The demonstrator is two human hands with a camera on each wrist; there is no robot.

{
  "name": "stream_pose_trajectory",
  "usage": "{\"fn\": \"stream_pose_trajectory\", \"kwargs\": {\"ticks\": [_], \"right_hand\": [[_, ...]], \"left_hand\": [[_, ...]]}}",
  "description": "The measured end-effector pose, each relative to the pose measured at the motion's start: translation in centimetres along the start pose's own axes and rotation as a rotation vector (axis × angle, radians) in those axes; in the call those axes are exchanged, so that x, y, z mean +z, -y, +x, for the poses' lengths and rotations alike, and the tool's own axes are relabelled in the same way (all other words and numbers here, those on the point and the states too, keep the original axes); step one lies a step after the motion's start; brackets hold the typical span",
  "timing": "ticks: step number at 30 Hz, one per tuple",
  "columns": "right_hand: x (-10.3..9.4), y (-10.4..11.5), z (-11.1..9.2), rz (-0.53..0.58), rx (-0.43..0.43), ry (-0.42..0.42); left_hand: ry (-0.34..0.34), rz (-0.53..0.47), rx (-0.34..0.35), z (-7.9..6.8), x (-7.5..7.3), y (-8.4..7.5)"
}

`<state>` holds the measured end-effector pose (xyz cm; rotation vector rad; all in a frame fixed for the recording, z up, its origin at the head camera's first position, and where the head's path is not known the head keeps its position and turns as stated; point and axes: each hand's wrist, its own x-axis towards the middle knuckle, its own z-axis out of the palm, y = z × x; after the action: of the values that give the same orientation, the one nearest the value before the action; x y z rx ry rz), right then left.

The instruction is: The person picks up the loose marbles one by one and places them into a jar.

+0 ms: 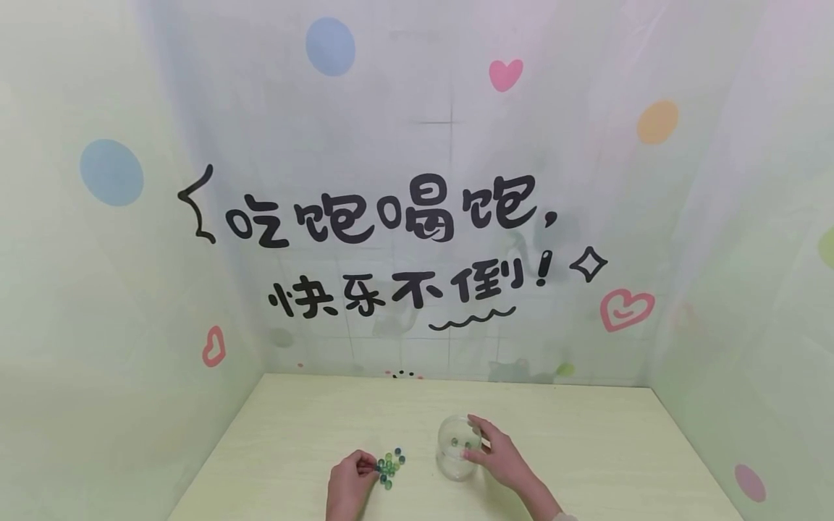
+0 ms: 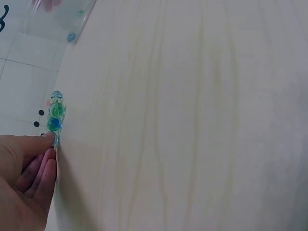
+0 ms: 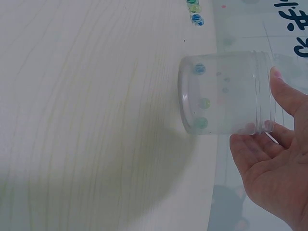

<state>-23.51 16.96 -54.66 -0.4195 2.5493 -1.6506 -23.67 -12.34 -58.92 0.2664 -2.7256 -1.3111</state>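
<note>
My left hand point(image 1: 350, 483) reaches to a small cluster of glass marbles point(image 1: 389, 467), blue and green, on the table. Thumb and fingertips pinch one marble point(image 2: 54, 139) at the near side of the cluster. Across from it, my right hand point(image 1: 498, 454) grips a clear plastic jar point(image 3: 226, 96) around its open rim, thumb on one side and fingers on the other. The jar stands on the table with a blue marble point(image 3: 199, 69) and two greenish ones low inside it. Part of the cluster lies hidden behind the left fingertips in the left wrist view.
The pale wood-grain table point(image 1: 293, 420) is enclosed by a printed cloth backdrop point(image 1: 417, 145) at the back and both sides. Bare table surface lies between the marble cluster and the jar.
</note>
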Motion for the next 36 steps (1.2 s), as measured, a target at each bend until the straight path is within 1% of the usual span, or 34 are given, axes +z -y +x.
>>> {"fn": "stream_pose_trajectory", "kwargs": {"ticks": [6,12,21,29,36], "right_hand": [[0.05,-0.01,0.09,-0.014,-0.013,0.004],[0.10,0.07,-0.06,-0.016,-0.006,0.001],[0.01,0.20,-0.18,-0.007,0.005,-0.004],[0.03,0.22,-0.20,-0.007,0.008,-0.001],[-0.01,0.32,-0.18,0.003,0.005,-0.003]], "left_hand": [[0.006,0.005,0.009,-0.07,0.02,0.17],[0.005,0.006,0.019,0.10,0.04,0.46],[0.007,0.009,0.055,0.03,-0.42,0.26],[0.005,0.011,0.021,0.13,-0.48,0.01],[0.021,0.003,0.004,0.38,-0.71,-0.11]]}}
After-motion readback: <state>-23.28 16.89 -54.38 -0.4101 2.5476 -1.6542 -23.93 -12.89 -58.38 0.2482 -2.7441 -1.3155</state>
